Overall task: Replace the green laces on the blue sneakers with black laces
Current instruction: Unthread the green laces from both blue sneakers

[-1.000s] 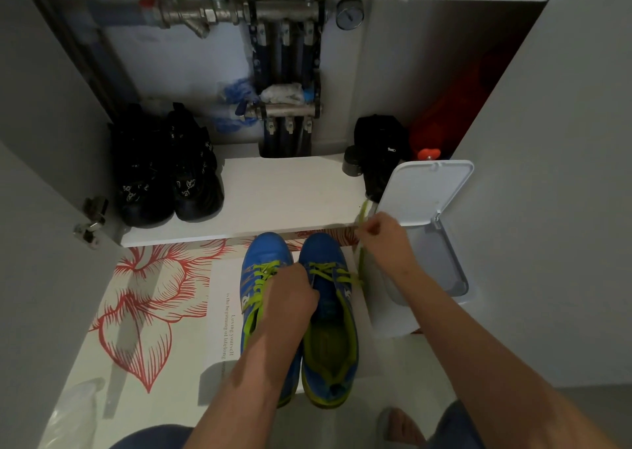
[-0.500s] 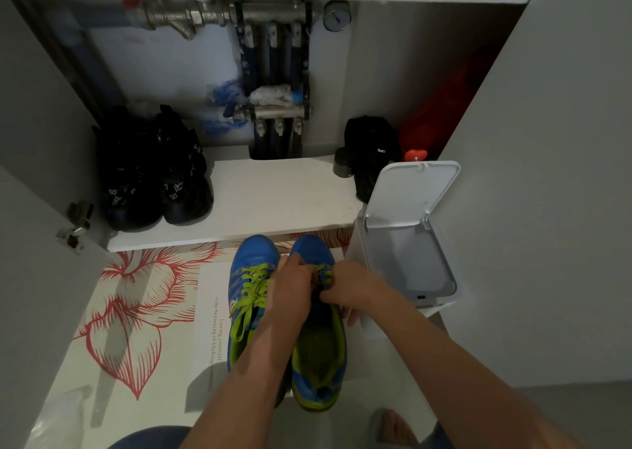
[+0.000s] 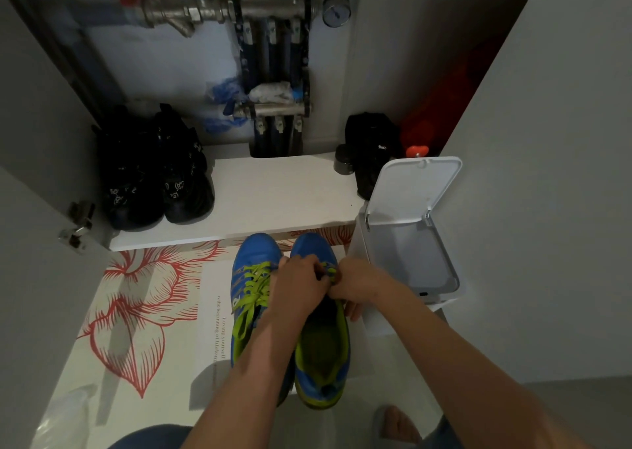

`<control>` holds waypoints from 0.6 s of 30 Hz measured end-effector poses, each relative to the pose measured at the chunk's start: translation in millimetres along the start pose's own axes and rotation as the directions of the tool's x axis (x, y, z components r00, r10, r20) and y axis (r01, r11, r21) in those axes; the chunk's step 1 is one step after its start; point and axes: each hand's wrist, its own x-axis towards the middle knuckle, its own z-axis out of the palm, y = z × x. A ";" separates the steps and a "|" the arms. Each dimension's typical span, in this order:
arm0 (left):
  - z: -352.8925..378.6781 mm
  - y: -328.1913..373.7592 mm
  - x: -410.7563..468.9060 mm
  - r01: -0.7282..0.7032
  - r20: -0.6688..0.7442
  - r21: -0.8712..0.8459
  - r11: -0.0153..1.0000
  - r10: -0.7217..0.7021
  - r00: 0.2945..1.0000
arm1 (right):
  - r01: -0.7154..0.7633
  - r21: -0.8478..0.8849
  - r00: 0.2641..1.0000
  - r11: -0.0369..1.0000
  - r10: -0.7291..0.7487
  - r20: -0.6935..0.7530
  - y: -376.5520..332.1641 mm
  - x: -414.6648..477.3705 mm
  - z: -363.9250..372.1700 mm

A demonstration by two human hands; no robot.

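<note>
last green crossings at the toe of one sneaker

the sneaker being unlaced [image 3: 321,346] lies on the person's right of the pair, toe pointing away and heel near, so its long axis runs straight out from the body. its tongue area looks bare of lace. only a short bit of green lace [image 3: 331,272] shows, up at the toe-end eyelets. both hands meet there. the left hand [image 3: 301,288] reaches across with fingers curled, and the right hand [image 3: 359,284] comes in from the outer side. each seems to pinch the lace, though the fingertips hide the contact itself.

the lace lies ahead of both grips and crosswise to the shoe, so the pull probably has to go up and back toward the heel. the right hand is on the freer side for that.

just beside it, touching, the laced sneaker [image 3: 256,277] is fully strung in green. both stand on a sheet of paper [image 3: 212,311] over a floral mat [image 3: 136,311]. a white bin [image 3: 410,243] stands open to the right, and black shoes [image 3: 154,175] sit on the shelf [image 3: 273,192] beyond. no black lace shows.
</note>
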 end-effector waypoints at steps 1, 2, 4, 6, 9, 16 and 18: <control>-0.2 -1.4 0.4 -0.005 -0.004 0.028 1.000 0.005 1.000 | -0.001 0.006 1.000 1.000 0.001 0.006 0.7 0.4 0.1; -0.3 -2.9 0.1 -0.013 -0.002 0.048 0.999 0.013 1.000 | -0.001 0.011 1.000 1.000 0.001 0.010 1.3 0.8 -0.1; 1.3 -5.0 0.0 -0.031 -0.005 0.049 0.998 0.031 1.000 | -0.003 0.015 1.000 1.000 0.002 0.014 2.3 1.0 -0.2; 0.5 -5.3 -0.1 -0.032 -0.020 -0.019 0.999 0.032 0.999 | 0.007 0.012 1.000 1.000 -0.007 0.007 2.6 1.9 -0.4; 3.1 -8.4 0.8 -0.064 -0.022 0.056 0.996 0.066 0.998 | 0.023 -0.012 1.000 1.000 -0.023 -0.009 2.8 2.9 -0.2; -21.5 -8.4 12.2 0.267 0.073 -0.904 0.333 -0.495 0.866 | -0.003 0.036 1.000 0.999 0.003 -0.003 7.2 3.8 -0.7; -41.3 -13.1 17.9 0.149 0.221 -0.971 -0.186 -0.478 0.850 | 0.001 0.034 1.000 0.999 -0.001 0.001 7.2 4.2 -1.1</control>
